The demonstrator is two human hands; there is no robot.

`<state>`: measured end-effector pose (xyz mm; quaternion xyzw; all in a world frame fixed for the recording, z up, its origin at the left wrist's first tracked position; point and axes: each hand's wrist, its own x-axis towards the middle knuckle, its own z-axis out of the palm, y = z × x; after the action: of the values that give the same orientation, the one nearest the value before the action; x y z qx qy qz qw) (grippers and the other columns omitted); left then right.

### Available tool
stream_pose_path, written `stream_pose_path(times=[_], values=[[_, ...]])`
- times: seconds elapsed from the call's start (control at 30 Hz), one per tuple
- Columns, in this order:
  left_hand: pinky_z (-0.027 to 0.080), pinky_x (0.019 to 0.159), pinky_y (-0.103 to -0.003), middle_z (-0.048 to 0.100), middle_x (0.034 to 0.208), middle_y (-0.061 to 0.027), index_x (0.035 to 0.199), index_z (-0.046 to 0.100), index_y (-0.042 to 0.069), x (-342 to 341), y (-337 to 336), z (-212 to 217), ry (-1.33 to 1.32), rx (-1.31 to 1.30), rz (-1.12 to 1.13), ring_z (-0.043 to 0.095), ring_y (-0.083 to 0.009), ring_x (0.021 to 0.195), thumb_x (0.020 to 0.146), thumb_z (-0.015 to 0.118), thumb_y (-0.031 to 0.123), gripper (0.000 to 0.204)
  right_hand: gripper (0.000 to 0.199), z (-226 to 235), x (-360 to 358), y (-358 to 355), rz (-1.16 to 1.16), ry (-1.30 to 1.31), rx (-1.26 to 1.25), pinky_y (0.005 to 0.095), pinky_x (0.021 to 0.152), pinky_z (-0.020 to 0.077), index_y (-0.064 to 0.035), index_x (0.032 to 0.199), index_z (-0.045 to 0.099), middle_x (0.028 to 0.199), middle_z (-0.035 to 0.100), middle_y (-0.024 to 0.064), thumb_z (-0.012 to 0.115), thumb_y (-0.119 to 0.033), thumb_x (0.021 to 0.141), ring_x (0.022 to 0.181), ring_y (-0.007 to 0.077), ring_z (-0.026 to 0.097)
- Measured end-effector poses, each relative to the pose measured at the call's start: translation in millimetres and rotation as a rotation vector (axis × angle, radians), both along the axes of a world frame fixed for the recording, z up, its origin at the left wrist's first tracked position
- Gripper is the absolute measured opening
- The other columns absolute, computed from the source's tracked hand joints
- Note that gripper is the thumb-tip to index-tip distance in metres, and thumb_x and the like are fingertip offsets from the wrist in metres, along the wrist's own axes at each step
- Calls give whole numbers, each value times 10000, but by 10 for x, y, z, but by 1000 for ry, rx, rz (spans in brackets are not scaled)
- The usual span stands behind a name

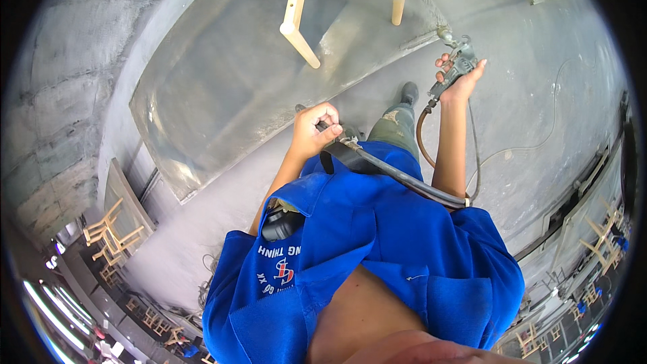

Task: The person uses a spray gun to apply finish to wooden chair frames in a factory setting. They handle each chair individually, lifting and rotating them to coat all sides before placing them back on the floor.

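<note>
My right hand [464,85], raised at the right, is closed round a grey metal spray gun [462,59]. A brown hose [422,136] and a thinner dark line run down from the gun. My left hand [314,133] is in front of my waist with its fingers curled round a thick dark hose [408,180]. A short dark end of it sticks out past the fingers, while the rest crosses my blue jacket towards my right elbow. A pale wooden chair frame [294,10] stands ahead on a large grey sheet-like surface [222,104], apart from both hands.
A thin hose [532,146] trails over the grey floor [519,104] at the right. Rough grey wall [67,87] rises at the left. More wooden chair frames [111,232] stand at the lower left, and others [602,243] at the lower right.
</note>
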<state>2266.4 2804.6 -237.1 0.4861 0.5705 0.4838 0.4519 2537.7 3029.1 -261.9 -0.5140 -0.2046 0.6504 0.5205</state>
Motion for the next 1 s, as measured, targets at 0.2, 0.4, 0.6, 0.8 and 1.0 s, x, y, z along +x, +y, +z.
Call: stream_pose_path(times=[0.2,0.4,0.6,0.8,1.0], values=[[430,601,-254,609,723,-8,871,620,59,-177,-148,114,86,-79,-151,574,-92,630,839,769,360,338,752,89,-257,-366,30,169,69,269,411,349,-81,1084,559,775,589,105,174,-720,981,664,226,581],[453,636,-247,646,646,-12,886,643,73,134,-72,295,92,-142,-146,615,-93,623,875,745,205,167,761,150,-277,-420,232,164,28,244,393,345,-96,1274,550,757,598,116,200,-707,987,645,211,594],[447,631,-264,664,643,-16,876,661,97,384,23,325,158,-241,-109,619,-110,611,874,754,240,171,744,51,-234,-412,419,273,-46,236,389,346,-144,1346,531,759,595,107,189,-699,990,632,191,583],[449,624,-270,666,653,-37,851,661,86,488,10,312,228,-249,-27,626,-128,614,866,762,266,207,730,-636,-389,-387,498,184,-223,252,385,317,-131,1187,584,744,612,92,203,-719,983,620,193,602],[425,542,-327,623,600,-44,809,671,110,359,-238,360,286,-236,122,600,-205,544,841,779,332,249,706,-1459,-475,-530,439,-9,-418,288,430,334,-108,962,589,696,627,66,262,-734,965,590,196,614]])
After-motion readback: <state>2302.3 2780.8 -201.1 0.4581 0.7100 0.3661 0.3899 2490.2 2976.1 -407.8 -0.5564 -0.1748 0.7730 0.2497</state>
